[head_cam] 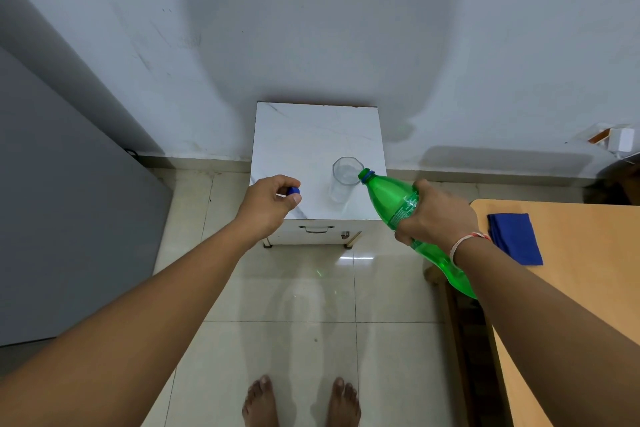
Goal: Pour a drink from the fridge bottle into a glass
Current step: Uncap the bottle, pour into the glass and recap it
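Bottle tipped to the glass, cap held aside.

The right hand (pixel 437 215) grips the green bottle (pixel 391 196) round its middle, tilted so its open mouth meets the rim of the glass (pixel 341 180), seemingly to keep the pour from splashing. The glass stands upright near the front of the small white table (pixel 311 135), between the two hands. The left hand (pixel 268 204) pinches the blue cap (pixel 293 190) over the table's left edge, clear of the pour (whether liquid is running yet I cannot tell).
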